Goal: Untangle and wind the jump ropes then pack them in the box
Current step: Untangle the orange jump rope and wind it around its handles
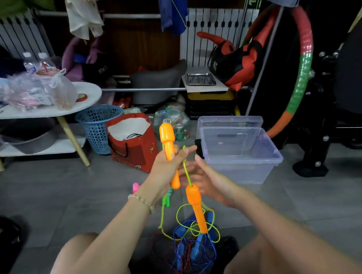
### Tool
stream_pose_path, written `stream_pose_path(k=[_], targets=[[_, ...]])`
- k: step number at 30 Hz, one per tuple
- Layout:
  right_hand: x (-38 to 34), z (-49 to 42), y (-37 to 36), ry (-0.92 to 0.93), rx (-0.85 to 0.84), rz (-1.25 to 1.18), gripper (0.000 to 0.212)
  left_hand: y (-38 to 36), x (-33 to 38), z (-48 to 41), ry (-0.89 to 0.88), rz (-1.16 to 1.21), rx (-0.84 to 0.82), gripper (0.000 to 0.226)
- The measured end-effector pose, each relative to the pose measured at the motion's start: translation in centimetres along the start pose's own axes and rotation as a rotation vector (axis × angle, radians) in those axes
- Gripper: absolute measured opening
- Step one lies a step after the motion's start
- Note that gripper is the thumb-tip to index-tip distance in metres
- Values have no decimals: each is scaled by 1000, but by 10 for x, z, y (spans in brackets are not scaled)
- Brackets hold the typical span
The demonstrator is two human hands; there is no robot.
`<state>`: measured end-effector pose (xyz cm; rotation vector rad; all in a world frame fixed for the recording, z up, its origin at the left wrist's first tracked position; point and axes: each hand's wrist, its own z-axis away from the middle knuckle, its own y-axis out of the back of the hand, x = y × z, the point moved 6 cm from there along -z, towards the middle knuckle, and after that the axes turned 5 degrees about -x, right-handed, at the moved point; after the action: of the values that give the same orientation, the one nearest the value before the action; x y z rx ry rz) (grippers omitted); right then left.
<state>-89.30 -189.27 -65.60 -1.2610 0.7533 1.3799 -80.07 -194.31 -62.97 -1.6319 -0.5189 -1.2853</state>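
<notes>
My left hand [168, 165] grips an upright orange jump-rope handle [168, 142] in front of me. Its yellow-green cord [187, 172] runs down to a second orange handle [196, 204], which hangs free below. My right hand [204, 181] is held just right of the cord with fingers spread, holding nothing. On the floor between my knees lies a tangle of blue and red ropes [192, 249] with blue handles. A green handle [166, 199] and a pink handle [135, 187] lie behind my left wrist. The clear plastic box [242, 152] stands open to the right.
The box's lid [229, 120] leans behind it. A red bag [132, 142], a blue basket [98, 127] and a white table [39, 111] stand at the left. A hula hoop [302, 68] and black exercise machine [340, 109] crowd the right.
</notes>
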Motion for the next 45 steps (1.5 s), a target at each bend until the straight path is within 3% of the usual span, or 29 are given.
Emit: stream_pose_path(k=[3,8,10,14,17,20,25,31,34,36,40,45], targets=[[23,8,-5,-26,-68,-41,67,6,2,-9,-14,23,34,28],[25,10,0,58,33,15,22,22,-7,-10,17,-80,105,13],[11,7,8,137,122,-26,24,25,-22,1,95,-157,98,14],[-20,11,32,246,315,7,15,19,-47,26,262,-223,-98,32],[-29,13,37,256,366,88,11,4,-53,41,327,-256,-237,35],[-30,12,33,239,345,150,16,-6,-52,44,338,-206,-274,39],[-33,13,32,233,336,178,22,-11,-41,41,294,-176,-238,24],[-34,15,29,237,323,233,19,-14,-40,40,289,-168,-220,21],[-38,16,36,265,436,334,36,-17,-40,42,318,-121,-233,22],[-46,18,31,313,415,362,45,-23,-38,45,354,-120,-282,19],[-57,17,13,310,188,257,37,-33,-31,50,399,-150,-364,15],[-55,15,11,277,216,169,21,-32,-26,49,416,-171,-341,12]])
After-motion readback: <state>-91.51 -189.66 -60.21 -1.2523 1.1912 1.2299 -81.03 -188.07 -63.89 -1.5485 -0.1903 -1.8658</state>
